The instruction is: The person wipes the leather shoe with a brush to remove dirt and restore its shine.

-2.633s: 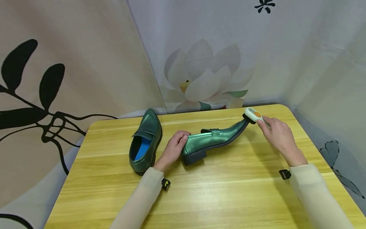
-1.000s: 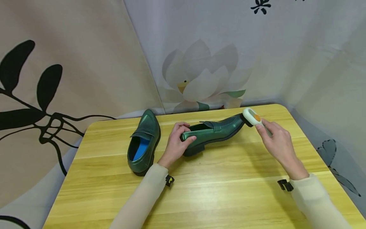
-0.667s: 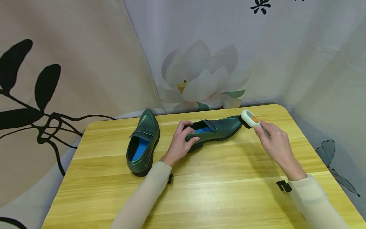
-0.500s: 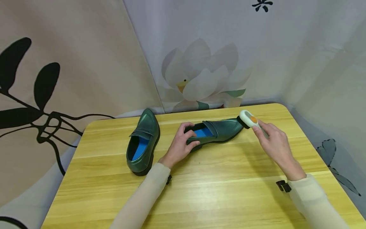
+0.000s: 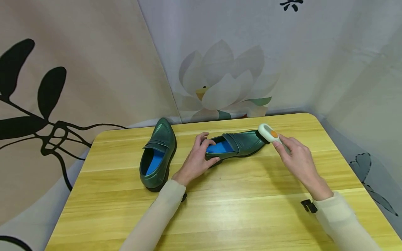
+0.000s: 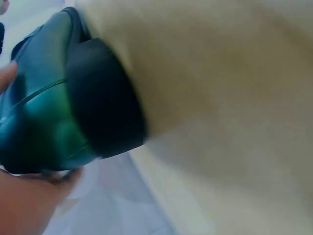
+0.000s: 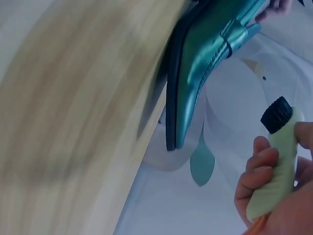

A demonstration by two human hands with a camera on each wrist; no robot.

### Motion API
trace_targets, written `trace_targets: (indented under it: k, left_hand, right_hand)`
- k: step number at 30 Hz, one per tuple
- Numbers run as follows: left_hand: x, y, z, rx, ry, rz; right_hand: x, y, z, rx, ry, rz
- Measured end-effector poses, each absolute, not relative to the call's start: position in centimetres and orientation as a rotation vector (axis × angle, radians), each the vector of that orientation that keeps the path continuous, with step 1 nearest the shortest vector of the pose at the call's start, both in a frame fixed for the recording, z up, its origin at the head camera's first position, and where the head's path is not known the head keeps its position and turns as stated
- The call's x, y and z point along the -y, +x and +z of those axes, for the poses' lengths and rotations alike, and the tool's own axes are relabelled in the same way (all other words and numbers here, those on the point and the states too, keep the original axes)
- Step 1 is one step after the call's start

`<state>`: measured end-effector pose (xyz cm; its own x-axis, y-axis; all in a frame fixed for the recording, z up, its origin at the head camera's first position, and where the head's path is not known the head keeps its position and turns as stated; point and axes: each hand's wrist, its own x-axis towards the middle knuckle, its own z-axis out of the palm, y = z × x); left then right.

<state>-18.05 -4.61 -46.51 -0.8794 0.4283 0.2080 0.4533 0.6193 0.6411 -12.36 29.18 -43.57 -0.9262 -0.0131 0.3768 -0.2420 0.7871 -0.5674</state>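
Observation:
My left hand (image 5: 195, 163) grips a dark green loafer (image 5: 246, 143) at its heel end, with fingers over the opening and the thumb on the near side. Its toe points right, and the blue insole shows. The black heel block (image 6: 105, 98) fills part of the left wrist view. My right hand (image 5: 296, 158) holds a shoe brush (image 5: 267, 132) with a white handle, an orange button and black bristles. In the head view the bristles overlap the loafer's toe; in the right wrist view the brush head (image 7: 278, 115) shows apart from the shoe.
A matching green loafer (image 5: 162, 137) stands upright on the left of the wooden table (image 5: 232, 209), toe toward the back edge. Printed curtains (image 5: 229, 62) hang close behind the table and along its sides.
The held loafer has rolled so its opening and blue insole face up more, and its toe has come left. The brush has followed leftward and now overlaps the top of the toe.

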Motion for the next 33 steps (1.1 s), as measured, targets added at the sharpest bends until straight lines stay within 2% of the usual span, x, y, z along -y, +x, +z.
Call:
trace_targets:
  k: [7, 13, 33]
  left_hand:
    - [2.9, -19.4, -43.9, 3.014, -0.692, -0.611]
    - [2.0, -20.4, -43.2, 3.160, -0.645, -0.381]
    - [2.7, -20.2, -43.4, 3.160, -0.825, -0.454]
  right_hand:
    - [-27.3, -11.5, -44.5, 2.677, 0.305, 0.893]
    - [-26.2, -11.1, -45.2, 2.694, 0.350, 0.915]
    - [-24.3, -9.2, -45.2, 2.742, 0.420, 0.875]
